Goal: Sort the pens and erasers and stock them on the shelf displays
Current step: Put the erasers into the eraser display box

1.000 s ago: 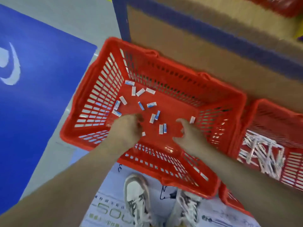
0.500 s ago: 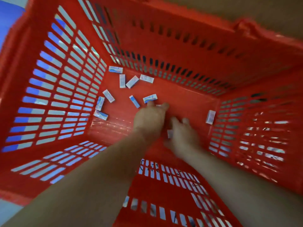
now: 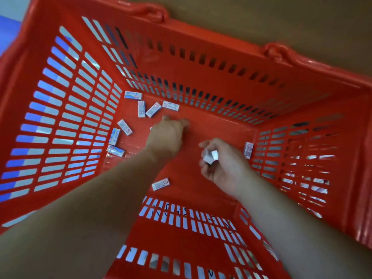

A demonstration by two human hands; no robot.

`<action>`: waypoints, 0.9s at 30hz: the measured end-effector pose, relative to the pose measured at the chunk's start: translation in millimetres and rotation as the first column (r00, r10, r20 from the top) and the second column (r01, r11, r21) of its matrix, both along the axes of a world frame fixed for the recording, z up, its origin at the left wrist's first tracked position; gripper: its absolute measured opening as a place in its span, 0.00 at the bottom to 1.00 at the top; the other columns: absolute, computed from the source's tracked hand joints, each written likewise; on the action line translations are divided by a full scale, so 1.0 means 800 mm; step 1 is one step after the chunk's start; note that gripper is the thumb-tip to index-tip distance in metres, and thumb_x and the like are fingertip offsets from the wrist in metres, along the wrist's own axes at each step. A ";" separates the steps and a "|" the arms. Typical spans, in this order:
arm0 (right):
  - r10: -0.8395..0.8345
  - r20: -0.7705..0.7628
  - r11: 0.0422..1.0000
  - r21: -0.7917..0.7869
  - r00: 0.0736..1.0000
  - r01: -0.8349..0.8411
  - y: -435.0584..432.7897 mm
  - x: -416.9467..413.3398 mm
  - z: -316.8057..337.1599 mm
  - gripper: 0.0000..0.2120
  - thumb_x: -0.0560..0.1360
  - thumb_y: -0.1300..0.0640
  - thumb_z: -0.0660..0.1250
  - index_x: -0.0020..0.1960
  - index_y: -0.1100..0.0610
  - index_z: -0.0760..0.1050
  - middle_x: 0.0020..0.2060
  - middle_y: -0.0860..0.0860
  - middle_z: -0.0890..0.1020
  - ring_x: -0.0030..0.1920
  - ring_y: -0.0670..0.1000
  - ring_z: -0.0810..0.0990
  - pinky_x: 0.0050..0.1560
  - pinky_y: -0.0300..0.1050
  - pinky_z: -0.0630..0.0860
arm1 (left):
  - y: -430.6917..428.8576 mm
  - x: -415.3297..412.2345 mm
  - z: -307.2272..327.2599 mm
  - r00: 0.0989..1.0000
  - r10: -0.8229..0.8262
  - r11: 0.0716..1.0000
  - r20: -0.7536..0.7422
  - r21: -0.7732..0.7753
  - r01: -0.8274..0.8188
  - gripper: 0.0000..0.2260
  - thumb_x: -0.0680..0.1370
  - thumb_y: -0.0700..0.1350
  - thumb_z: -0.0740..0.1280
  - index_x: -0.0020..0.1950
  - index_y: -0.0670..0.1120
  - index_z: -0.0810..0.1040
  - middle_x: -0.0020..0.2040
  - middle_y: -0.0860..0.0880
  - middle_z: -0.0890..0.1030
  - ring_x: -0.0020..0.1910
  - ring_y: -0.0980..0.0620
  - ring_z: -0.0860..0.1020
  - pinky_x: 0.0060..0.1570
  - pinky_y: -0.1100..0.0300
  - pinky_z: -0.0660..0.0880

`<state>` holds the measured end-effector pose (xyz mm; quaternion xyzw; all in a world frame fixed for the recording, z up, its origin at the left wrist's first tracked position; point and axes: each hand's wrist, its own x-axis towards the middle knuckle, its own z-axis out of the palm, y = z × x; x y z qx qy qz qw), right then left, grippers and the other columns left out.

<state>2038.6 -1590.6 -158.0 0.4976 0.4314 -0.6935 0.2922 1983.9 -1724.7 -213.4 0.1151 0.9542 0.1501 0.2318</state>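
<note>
Erasers [image 3: 154, 109] scattered on the red basket [image 3: 201, 77] floor, both hands inside.
Our right hand [image 3: 223, 168] curls round a small held bunch [image 3: 210, 156]; our left hand [image 3: 167, 137] lies knuckles-up just beside the far-left cluster, grip we cannot tell.

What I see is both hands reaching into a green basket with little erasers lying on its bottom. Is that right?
Not quite. The head view shows the basket is red, not green. The rest holds: the left hand and the right hand both reach into it, and little erasers lie on its bottom.
</note>
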 end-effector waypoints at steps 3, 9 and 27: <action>-0.097 0.011 0.992 -0.083 0.995 0.098 0.009 0.001 0.026 0.07 0.71 0.65 0.58 0.38 0.61 0.74 0.28 0.54 0.74 0.30 0.52 0.77 0.29 0.41 0.78 | 0.005 0.008 0.036 0.837 0.400 0.771 0.374 0.356 -0.528 0.11 0.70 0.33 0.66 0.46 0.48 0.74 0.34 0.49 0.76 0.26 0.61 0.73 0.27 0.68 0.68; 0.148 -0.165 0.989 0.044 0.975 -0.143 0.005 0.011 0.135 0.07 0.73 0.51 0.70 0.40 0.53 0.76 0.30 0.48 0.75 0.26 0.46 0.69 0.22 0.33 0.60 | 0.022 0.049 0.179 0.462 0.314 0.089 0.830 0.458 -0.884 0.10 0.76 0.33 0.63 0.42 0.47 0.74 0.38 0.44 0.75 0.33 0.52 0.75 0.36 0.62 0.75; 0.086 -0.399 0.978 -0.143 0.913 -0.155 0.043 0.042 0.554 0.10 0.68 0.61 0.69 0.50 0.56 0.81 0.31 0.54 0.78 0.26 0.47 0.72 0.20 0.34 0.64 | 0.043 0.095 0.610 0.599 0.333 0.153 0.728 0.585 -0.796 0.15 0.66 0.52 0.76 0.42 0.46 0.75 0.38 0.48 0.80 0.35 0.53 0.76 0.32 0.63 0.73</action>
